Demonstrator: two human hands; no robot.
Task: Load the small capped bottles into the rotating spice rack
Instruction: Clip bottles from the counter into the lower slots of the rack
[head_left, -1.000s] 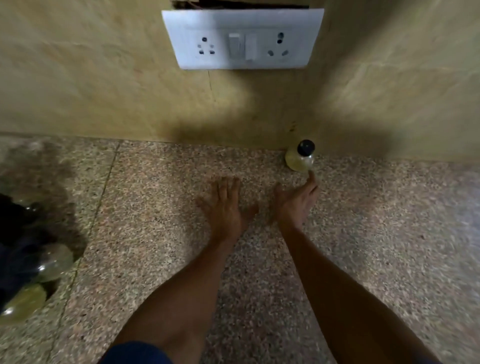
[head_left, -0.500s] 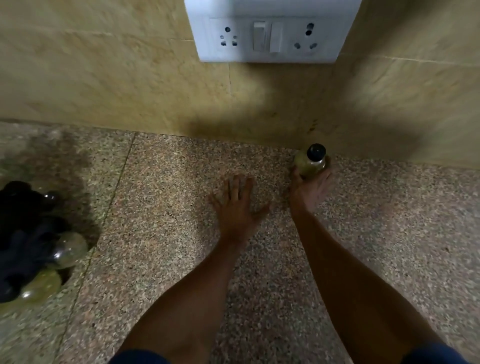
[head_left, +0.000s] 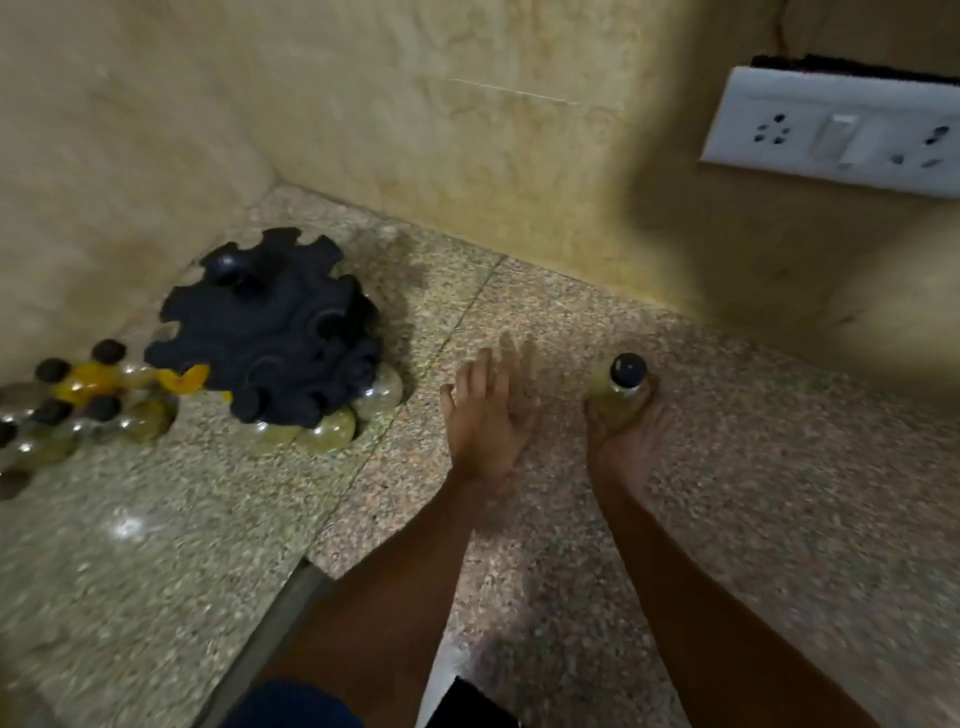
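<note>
On the speckled stone counter (head_left: 753, 519), in the head view, a black rotating spice rack (head_left: 270, 327) stands in the far-left corner where 2 beige walls meet. Clear bottles (head_left: 332, 428) with pale yellowish contents sit in its lower slots along the near and right edge. Just left of the rack a cluster of loose capped bottles (head_left: 93, 405) lies on the counter, black caps up, with something yellow among them; blur hides how many there are. On the right wall a white socket plate (head_left: 841, 135) with a switch is mounted above the counter. A seam runs diagonally across the counter between the rack and the hands, and nothing stands on the stretch between them.

The right hand (head_left: 623, 441) reaches forward, arm extended from the lower right, and its grip is curled round the lower body of 1 small bottle (head_left: 621, 400), which stands upright near the back wall with its black cap (head_left: 627, 369) showing above the fingers. Whether the bottle's base touches the counter cannot be told. The left hand (head_left: 485, 415) is just beside it, well apart from the rack, palm down over the counter, fingers straight and slightly spread, holding nothing; its fingertips are blurred.
</note>
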